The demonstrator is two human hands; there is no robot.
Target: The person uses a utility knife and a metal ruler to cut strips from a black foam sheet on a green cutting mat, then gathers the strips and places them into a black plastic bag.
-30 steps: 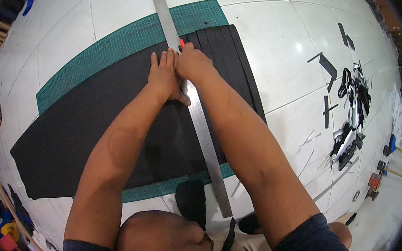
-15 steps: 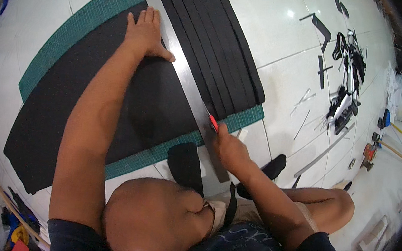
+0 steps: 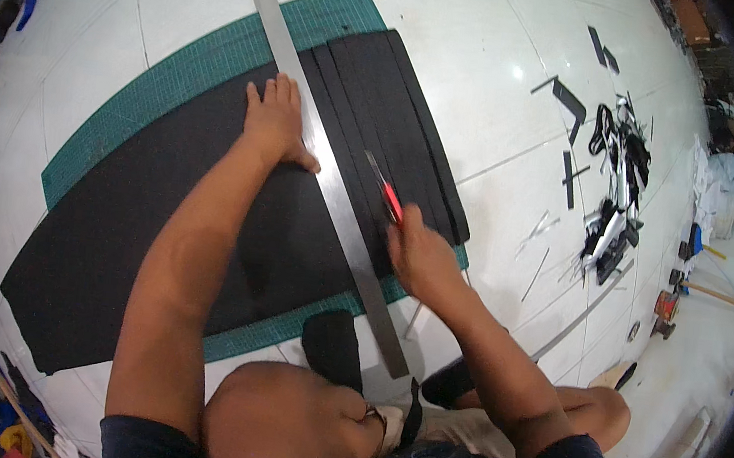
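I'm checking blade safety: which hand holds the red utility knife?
The right hand grips the red utility knife; the left hand lies spread at the metal ruler's edge.

From the person's head, a wide fisheye looks steeply down, fairly near, over the black sheet [image 3: 286, 229].

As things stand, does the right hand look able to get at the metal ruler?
Probably yes: nothing raised shows between the right hand and the metal ruler beside it, though the red cutter it holds might hamper a firm grip.
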